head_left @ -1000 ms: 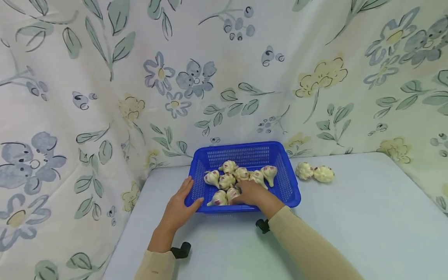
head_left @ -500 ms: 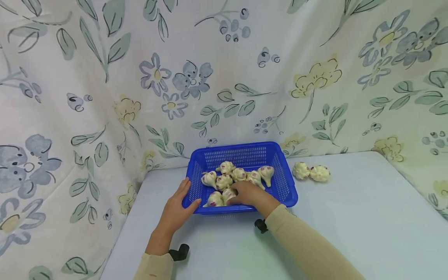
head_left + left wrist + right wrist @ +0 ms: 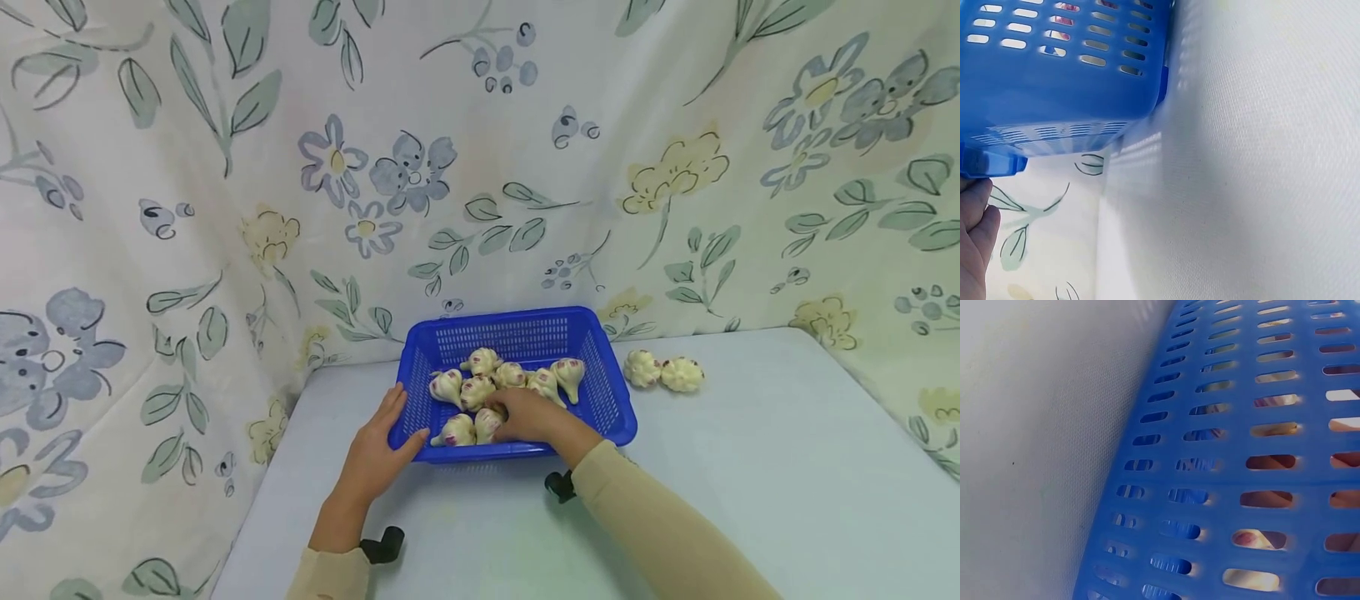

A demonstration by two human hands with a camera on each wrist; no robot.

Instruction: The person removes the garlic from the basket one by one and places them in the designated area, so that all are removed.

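In the head view, a blue slotted plastic basket (image 3: 517, 451) holds several garlic bulbs (image 3: 446, 387), cream with purple-red marks. My right hand (image 3: 528, 414) reaches over the front rim, its fingers curled round a garlic bulb (image 3: 487, 425) near the front wall. Just left of it lies another bulb (image 3: 457, 431). The right wrist view shows mostly the basket's slotted side (image 3: 1222, 487), with fingers and bulbs glimpsed through the slots. My left hand (image 3: 378, 446) rests at the left front corner, fingers extended along the left rim and thumb apart on the front. Its fingertips (image 3: 982, 187) meet the rim underside in the left wrist view.
Two pale knobbly bulbs (image 3: 662, 372) lie side by side on the white table (image 3: 750, 467), right of the basket. A floral curtain (image 3: 480, 150) hangs behind the table and along its left side. Black wrist mounts (image 3: 384, 545) stick out below both sleeves.
The head view has shifted slightly, so the basket and loose bulbs appear a little further left. Both hands keep nearly the same places at the basket.
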